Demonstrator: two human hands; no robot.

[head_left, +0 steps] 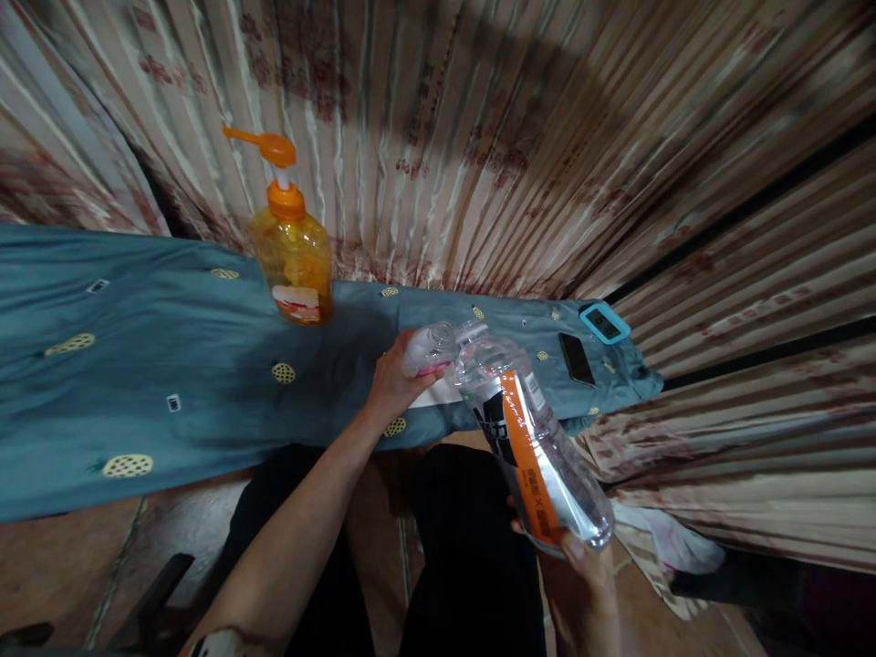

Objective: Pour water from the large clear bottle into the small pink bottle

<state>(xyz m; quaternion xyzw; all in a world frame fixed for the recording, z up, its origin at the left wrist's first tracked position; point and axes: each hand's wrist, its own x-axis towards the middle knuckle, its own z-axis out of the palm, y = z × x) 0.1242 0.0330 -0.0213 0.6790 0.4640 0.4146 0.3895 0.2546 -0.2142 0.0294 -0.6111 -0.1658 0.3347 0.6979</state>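
My left hand (395, 379) is closed round a small clear bottle (432, 347) with a bit of pink low on its side. In my right hand (578, 570) is a large clear plastic bottle (530, 438) with an orange, black and silver label, gripped near its base. The large bottle is tilted, its neck up and to the left, close against the small bottle's mouth. From this angle I cannot tell whether the two mouths touch or whether liquid flows. A white sheet (438, 392), partly hidden, lies under the bottles.
A yellow pump bottle (294, 260) with an orange top stands on the blue pineapple-print cloth (225, 365). To the right lie a black phone (576, 358) and a light-blue digital clock (605, 323). Pleated curtains (411, 137) hang behind and on the right.
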